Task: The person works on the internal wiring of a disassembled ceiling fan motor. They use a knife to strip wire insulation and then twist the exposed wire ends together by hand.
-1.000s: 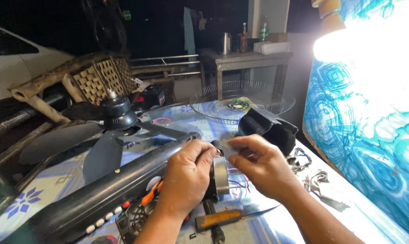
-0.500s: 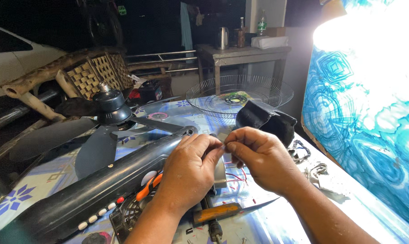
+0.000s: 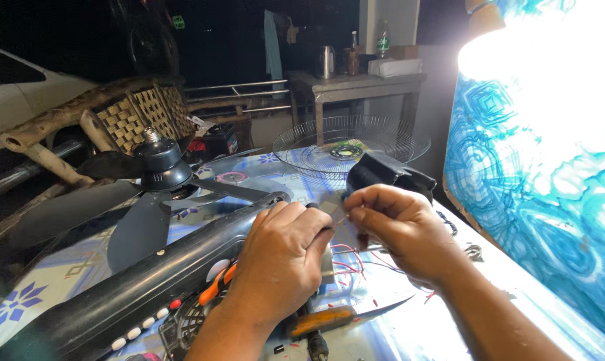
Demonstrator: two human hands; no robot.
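Fingers (image 3: 353, 215) of two hands pinch one thin wire (image 3: 340, 219) above one knife (image 3: 346, 317).

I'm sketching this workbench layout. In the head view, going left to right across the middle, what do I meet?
Wicker basket → dark fan blades → left hand → right hand → blue patterned panel.
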